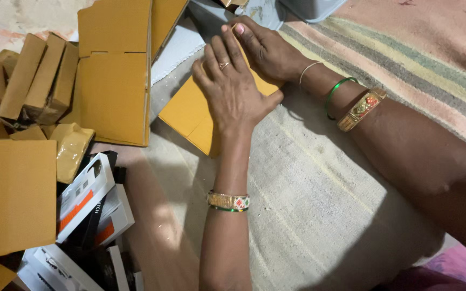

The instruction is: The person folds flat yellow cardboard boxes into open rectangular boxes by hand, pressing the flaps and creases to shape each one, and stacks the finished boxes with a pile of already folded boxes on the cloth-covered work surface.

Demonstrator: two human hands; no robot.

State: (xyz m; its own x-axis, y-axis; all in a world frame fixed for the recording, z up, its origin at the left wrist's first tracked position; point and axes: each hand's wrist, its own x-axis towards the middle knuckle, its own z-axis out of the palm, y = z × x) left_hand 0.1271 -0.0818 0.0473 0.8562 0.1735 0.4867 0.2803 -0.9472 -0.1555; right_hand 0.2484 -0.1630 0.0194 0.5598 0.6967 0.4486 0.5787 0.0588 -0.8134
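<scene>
head view | flat yellow cardboard box (190, 116) is lain on the striped mat (319, 205) | left hand (230, 89) is pressed flat on it, fingers together | right hand (268, 48) is laid palm-down at its far edge, arm reaching across

Two hands, left hand (232, 89) and right hand (265, 49), lie on one flat yellow cardboard sheet (190, 116); left of that sheet, roughly six brown cardboard boxes (115, 91); below the boxes, about five long black-and-white product boxes (84, 194), the exact number unclear; four bangles (361, 109) across both wrists.
</scene>
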